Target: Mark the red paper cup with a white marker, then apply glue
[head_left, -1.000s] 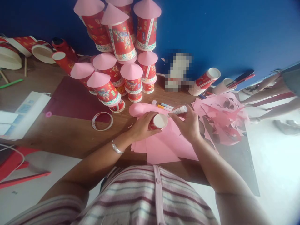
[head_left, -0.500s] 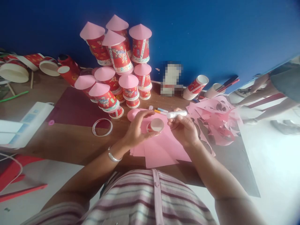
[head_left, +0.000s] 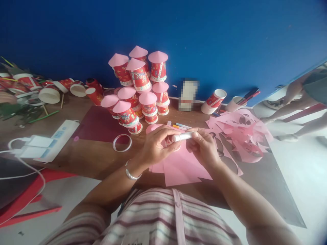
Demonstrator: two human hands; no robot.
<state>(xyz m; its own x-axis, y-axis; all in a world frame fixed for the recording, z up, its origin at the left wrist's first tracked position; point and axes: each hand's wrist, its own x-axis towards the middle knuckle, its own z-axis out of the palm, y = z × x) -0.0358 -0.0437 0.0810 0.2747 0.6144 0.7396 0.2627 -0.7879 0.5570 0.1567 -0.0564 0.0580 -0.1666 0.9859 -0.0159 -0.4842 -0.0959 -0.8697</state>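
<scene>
A white glue stick is pinched at its right end by my right hand. My left hand, with a silver bangle on the wrist, curves its thumb and fingers around a small red-and-white paper cup. The glue stick crosses in front of that cup and hides much of it. The left end of the stick lies near my left thumb and fingers; whether they touch it is unclear. Pink paper sheets lie beneath both hands.
Several red paper-cup lanterns with pink cone roofs stand stacked against the blue wall. A tape roll, scissors, pink scraps, a pen cup and a power strip surround the work area. Another person's legs show at right.
My right hand has brought the glue stick left and down, over the paper cup. My left fingers have drawn in closer. The camera view has shifted, showing more of the left side.
</scene>
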